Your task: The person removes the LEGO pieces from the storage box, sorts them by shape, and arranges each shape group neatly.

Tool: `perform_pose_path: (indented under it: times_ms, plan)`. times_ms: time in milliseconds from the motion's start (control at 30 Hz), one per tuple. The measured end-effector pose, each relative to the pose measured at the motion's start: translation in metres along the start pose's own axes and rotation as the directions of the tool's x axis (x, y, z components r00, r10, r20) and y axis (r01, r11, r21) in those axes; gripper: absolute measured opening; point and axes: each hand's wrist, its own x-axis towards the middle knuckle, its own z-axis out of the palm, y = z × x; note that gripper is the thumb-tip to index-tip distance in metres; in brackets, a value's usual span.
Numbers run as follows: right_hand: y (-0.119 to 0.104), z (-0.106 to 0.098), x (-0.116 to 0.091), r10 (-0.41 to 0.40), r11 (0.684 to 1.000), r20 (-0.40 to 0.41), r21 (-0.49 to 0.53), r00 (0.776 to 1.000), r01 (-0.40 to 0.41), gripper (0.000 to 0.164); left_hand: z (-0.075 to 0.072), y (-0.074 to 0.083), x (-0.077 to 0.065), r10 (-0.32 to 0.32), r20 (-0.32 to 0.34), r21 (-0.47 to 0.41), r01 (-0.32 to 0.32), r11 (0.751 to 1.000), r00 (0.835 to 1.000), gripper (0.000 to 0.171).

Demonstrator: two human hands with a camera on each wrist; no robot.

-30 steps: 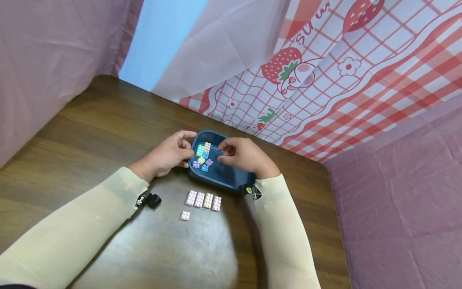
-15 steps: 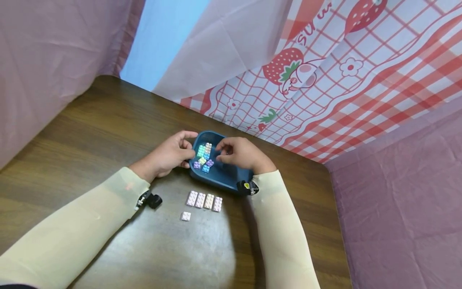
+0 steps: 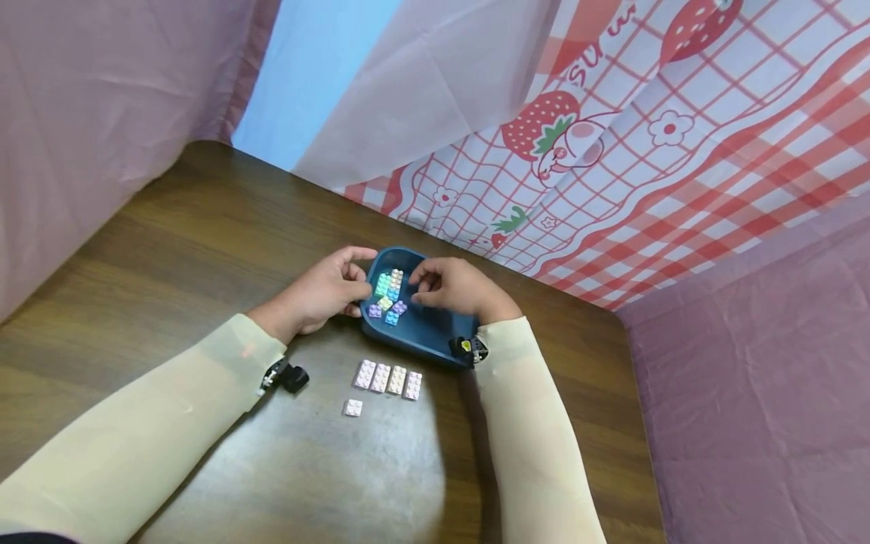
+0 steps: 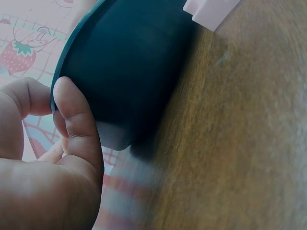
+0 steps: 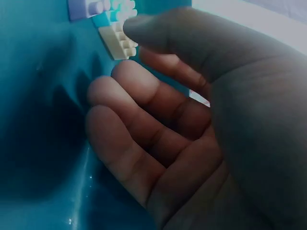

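My left hand (image 3: 326, 291) pinches the left rim of a dark blue plastic tray (image 3: 430, 326); in the left wrist view its thumb (image 4: 74, 108) lies against the tray's outer wall. Over the tray's inside, my right hand (image 3: 462, 289) hangs with fingers loosely curled and nothing between thumb and fingers. Toy building bricks lie at the tray's left end: a green brick (image 3: 384, 285), a peach brick (image 3: 396, 277), a yellow brick (image 3: 385, 302), a lower blue brick (image 3: 392, 319) and two purple ones. In the right wrist view a cream brick (image 5: 115, 43) shows just past the thumb tip.
Several pale pink and cream bricks, among them a cream brick (image 3: 397, 379), stand in a row on the wooden table (image 3: 326, 468) before the tray. A small white brick (image 3: 353, 408) lies nearer. A strawberry-print cloth (image 3: 476, 174) hangs behind, with a mauve curtain (image 3: 748, 363) at right.
The whole view shifts slightly. My left hand keeps its hold on the tray rim, and my right hand stays over the tray with little movement. The bricks keep their places.
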Motion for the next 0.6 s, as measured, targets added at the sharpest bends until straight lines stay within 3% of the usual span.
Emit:
perform_pose_path:
  times_ms: [267, 600]
  plan:
    - [0.006, 0.009, 0.003, -0.035, 0.998, 0.101, 0.051, 0.994, 0.03, 0.028, 0.001, -0.001, 0.0, 0.007, 0.002, -0.009, -0.007, 1.0, 1.0, 0.071]
    - [0.008, 0.02, 0.007, -0.071, 0.997, 0.102, 0.021, 0.992, 0.07, 0.026, 0.002, 0.001, -0.002, 0.012, 0.001, 0.001, -0.012, 1.0, 1.0, 0.07]
